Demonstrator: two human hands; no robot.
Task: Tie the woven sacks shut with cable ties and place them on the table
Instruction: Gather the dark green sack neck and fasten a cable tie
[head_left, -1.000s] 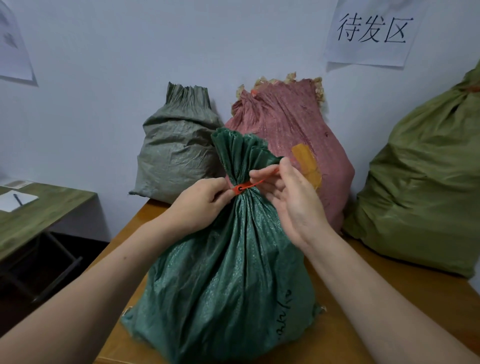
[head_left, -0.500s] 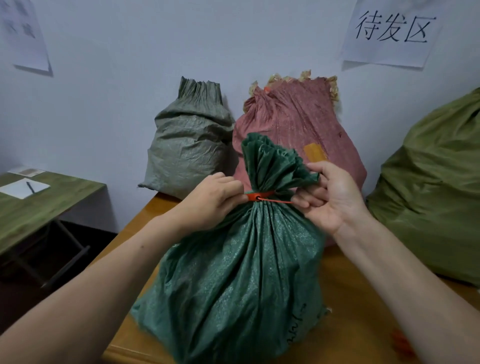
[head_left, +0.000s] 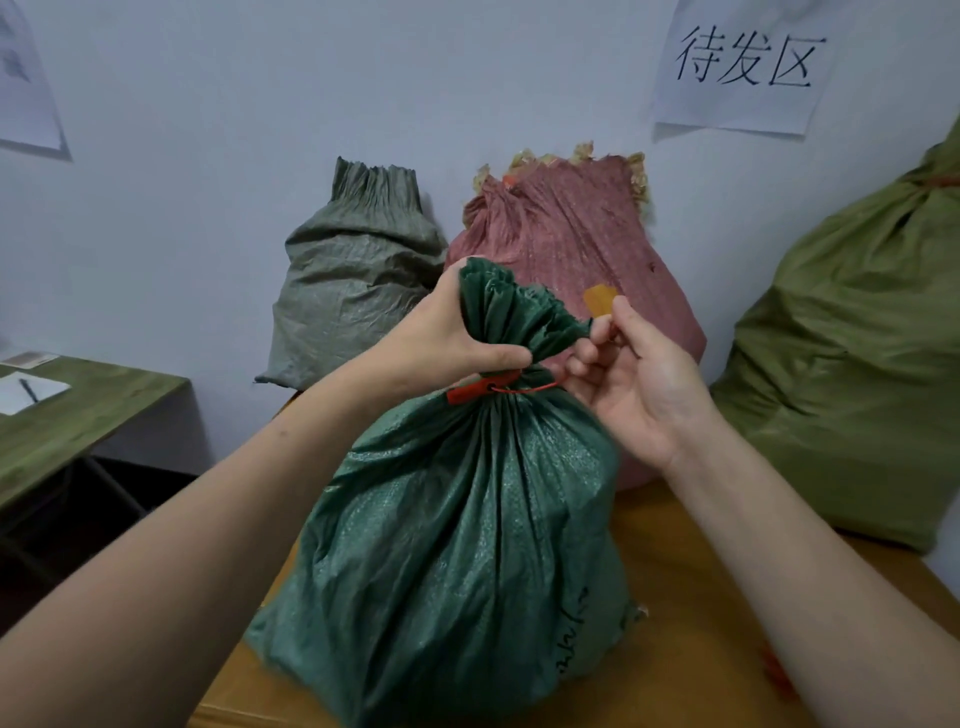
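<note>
**Cable tie cinched on the near sack; left hand shifting to the neck**

The left hand is now gripping the pleated neck of the dark green woven plastic sack above the thin red plastic cable tie. Half a second ago it was bracing at the level of the tie's lock. The tie is sitting drawn in around the gathered neck, its flat head pointing left and its slim tail running right.

The right hand is hovering just right of the neck with its fingers loosely curled. The tail is reaching those fingers, but it cannot be told whether they are pinching it.

The sack is standing upright at the near edge of the light brown wooden table. It is in front of a grey-green woven sack and a pink-red woven sack at the far wall, with a large olive-green sack at the right.

Judging by the narrowed neck, the tying step is finishing. The grip on the neck is suggesting that the sack is about to be lifted or repositioned.
</note>
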